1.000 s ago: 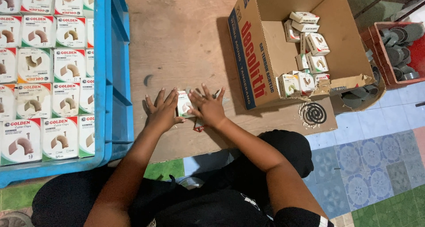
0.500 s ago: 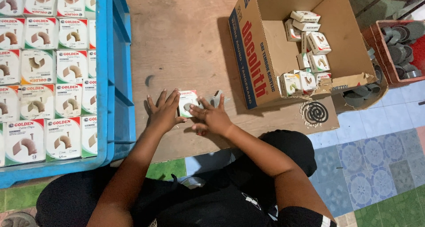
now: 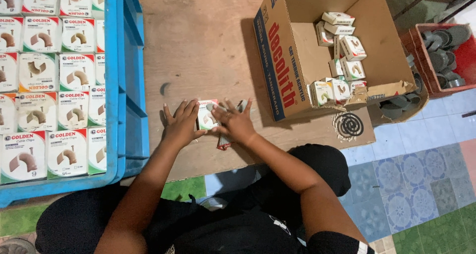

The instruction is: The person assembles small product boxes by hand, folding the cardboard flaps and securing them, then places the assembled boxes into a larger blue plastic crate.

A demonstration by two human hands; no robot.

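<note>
Two hands: working side by side on the wooden board [image 3: 208, 46], close to the near edge.
Left hand [image 3: 181, 122]: lying flat, fingers spread apart, pressing on the left side of the small box [image 3: 204, 116].
Right hand [image 3: 235, 122]: lying on the right side of the small box, fingers spread and a bit bent; cannot tell if gripping or only pressing.
Small box: sitting between both hands, in the middle of the board, mostly white with red on it.
Under the right hand: peeking out, a thin dark and red thing [image 3: 224, 142], too small to tell what.
Feel of the small box: looking light, made of thin card, easy to crush, maybe a bit slippery.
Best hold: taking it softly by its two side edges, not squeezing the flat top.
Blue crate [image 3: 130, 85]: sitting on the left, full of the same kind of boxes in rows.
Carton [image 3: 282, 60]: standing on the right, open, holding a loose pile of little boxes.
Red bin [image 3: 421, 60]: standing far right, holding grey round parts.
</note>
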